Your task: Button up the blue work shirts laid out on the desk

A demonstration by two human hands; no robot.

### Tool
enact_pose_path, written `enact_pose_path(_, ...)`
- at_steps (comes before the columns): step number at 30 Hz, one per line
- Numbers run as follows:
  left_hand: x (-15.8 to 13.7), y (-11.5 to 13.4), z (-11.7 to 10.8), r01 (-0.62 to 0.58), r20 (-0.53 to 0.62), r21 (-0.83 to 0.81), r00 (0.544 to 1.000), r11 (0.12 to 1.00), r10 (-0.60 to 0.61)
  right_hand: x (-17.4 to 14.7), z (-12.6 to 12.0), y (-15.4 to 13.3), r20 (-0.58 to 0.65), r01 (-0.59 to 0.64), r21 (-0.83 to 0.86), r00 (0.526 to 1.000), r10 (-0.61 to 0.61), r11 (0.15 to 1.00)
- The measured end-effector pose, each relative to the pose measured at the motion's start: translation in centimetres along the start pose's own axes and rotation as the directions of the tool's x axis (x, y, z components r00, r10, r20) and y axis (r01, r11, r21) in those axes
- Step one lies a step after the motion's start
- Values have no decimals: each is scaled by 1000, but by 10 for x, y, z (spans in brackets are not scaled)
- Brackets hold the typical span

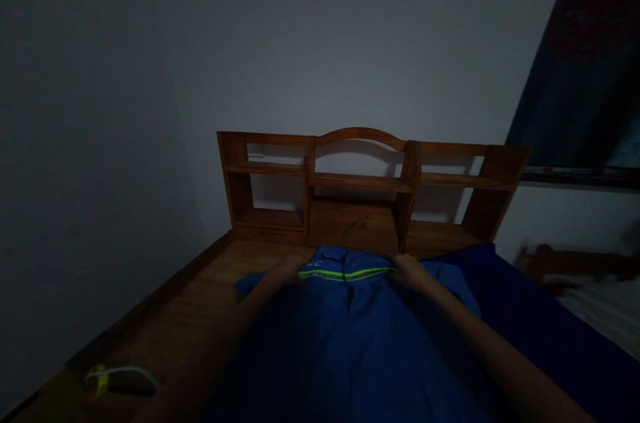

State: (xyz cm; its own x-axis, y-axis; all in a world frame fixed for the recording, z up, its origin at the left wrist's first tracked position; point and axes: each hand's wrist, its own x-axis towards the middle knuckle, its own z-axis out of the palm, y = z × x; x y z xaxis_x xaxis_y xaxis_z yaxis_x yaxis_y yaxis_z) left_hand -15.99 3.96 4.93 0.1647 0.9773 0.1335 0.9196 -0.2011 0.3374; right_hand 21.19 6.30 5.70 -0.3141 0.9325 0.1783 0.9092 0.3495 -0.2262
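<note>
While L hand [286, 271] (blurred) & R hand [409, 272] pinch its sides, blue garment [345, 323] w/ green stripe [323, 273] btwn them, wooden shelf unit [357, 180] beyond hands, dk-blue cloth [525, 316] right of R hand, wht cable [134, 369] left of L hand.

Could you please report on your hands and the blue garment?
Left hand, right hand on garment, by ends of green stripe; grip unclear. Garment wrinkled. Dark cloth alongside, right; no obstruction seen.
</note>
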Motion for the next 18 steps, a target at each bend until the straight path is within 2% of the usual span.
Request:
enact_pose_path(3,14,9,-1,-3,-145,4,989,1000,3,13,-9,-2,-180,-111,-26,978,105,993)
enact_pose_path(5,24,15,0,5,-290,-40,957,999,-17,22,-15,-4,-298,-159,-21,943,146,987)
enact_pose_path(9,48,21,6,-70,-565,-204,823,977,-59,39,-22,-9,-459,-177,-11,875,152,984)
enact_pose_path(11,59,21,13,-106,-638,-217,768,970,-58,45,-18,-11,-485,-154,-6,865,132,988)
enact_pose_path(12,64,21,18,-120,-653,-215,756,969,-51,46,-13,-12,-487,-127,-8,867,107,992)
enact_pose_path(13,67,21,24,-136,-650,-211,759,968,-35,46,-6,-13,-479,-88,-18,875,68,996)
enact_pose_path(16,68,22,47,-177,-570,-185,820,967,41,37,24,-16,-408,40,-110,909,-82,993)
enact_pose_path(18,61,27,61,-169,-516,-151,854,974,68,26,44,-22,-359,48,-184,926,-112,982)
